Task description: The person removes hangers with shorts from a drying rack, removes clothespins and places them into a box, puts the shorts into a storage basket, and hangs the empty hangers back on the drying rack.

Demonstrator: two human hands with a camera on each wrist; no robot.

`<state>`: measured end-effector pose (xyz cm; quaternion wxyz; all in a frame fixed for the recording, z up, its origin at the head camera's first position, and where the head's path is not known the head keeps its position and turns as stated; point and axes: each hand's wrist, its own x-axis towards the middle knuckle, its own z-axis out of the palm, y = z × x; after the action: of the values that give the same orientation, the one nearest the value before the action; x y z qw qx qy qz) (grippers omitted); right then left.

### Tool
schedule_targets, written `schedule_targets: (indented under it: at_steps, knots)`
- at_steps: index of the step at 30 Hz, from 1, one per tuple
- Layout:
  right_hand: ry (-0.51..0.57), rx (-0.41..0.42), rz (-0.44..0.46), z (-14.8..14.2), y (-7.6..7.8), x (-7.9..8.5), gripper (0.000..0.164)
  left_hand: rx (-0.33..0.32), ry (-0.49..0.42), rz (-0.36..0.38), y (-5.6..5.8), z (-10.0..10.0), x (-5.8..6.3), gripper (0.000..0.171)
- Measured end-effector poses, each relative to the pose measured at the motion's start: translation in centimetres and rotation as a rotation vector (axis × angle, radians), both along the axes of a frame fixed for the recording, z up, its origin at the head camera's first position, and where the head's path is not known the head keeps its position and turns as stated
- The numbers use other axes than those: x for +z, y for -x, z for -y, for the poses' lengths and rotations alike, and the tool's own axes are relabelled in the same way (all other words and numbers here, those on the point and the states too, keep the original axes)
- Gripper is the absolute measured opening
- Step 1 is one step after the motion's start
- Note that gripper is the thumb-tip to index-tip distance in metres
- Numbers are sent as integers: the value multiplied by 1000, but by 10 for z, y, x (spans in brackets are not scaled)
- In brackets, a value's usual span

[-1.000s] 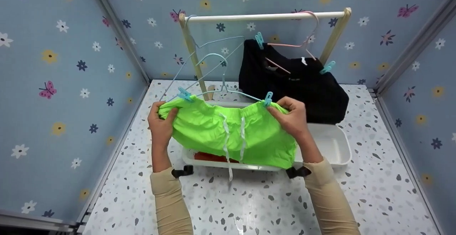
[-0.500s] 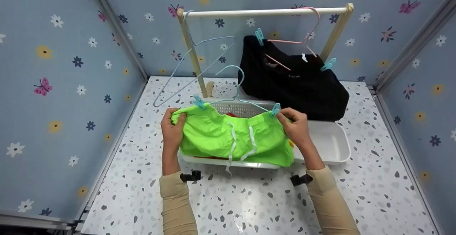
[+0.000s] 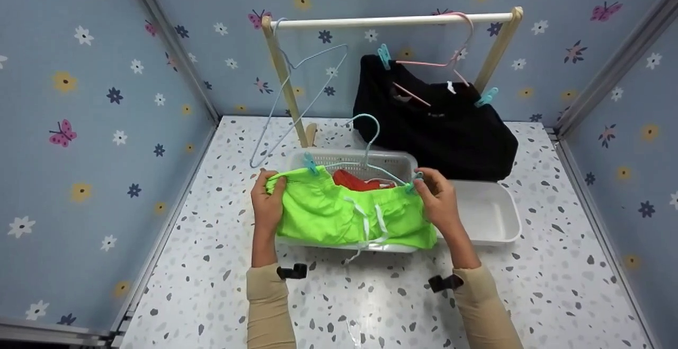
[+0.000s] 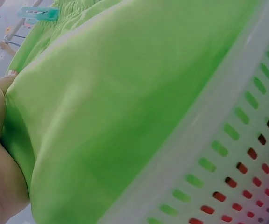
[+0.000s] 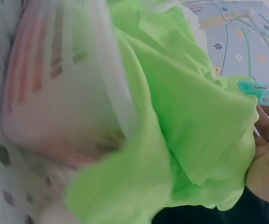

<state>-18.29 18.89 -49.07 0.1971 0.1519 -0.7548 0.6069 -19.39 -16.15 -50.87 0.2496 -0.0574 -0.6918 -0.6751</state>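
Note:
Bright green shorts (image 3: 318,211) with white drawstrings lie across the top of a white perforated basket (image 3: 408,161), partly covering it. Their waistband is clipped to a light-blue hanger (image 3: 376,126) by a turquoise clothespin (image 3: 310,163) on the left and another clothespin (image 5: 258,88) on the right. My left hand (image 3: 268,200) grips the waistband's left end between thumb and fingers. At the right end, my right hand (image 3: 438,198) pinches the waistband right at the clothespin. Red cloth (image 3: 349,180) shows inside the basket behind the shorts.
Behind stands a rack with a white rail (image 3: 392,21). A bare blue hanger (image 3: 296,110) hangs at its left; black clothing (image 3: 434,132) hangs on a pink hanger (image 3: 424,63) at its right. A white tray (image 3: 490,214) sits beside the basket. Patterned walls (image 3: 69,179) enclose the table.
Both hands have lowered the shorts and hanger toward the basket, the left hand moving right and down. The hanger's hook has shifted right, and the bare blue hanger has swung on the rail.

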Motion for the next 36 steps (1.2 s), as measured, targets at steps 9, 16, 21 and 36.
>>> schedule_targets:
  at_steps: [9, 16, 21, 36]
  knots:
    - [140, -11, 79, 2, -5, -24, 22, -5, 7, 40, -5, 0, -12, 13]
    - [165, -52, 56, 5, -10, -31, 18, -4, 16, 87, -13, 1, -20, 12]
    - [220, -98, 27, 5, -12, -30, 11, -7, 31, 94, -12, 0, -19, 12]
    - [512, -230, 68, -7, 7, -53, 17, 30, 70, 52, -12, -4, -8, 10]
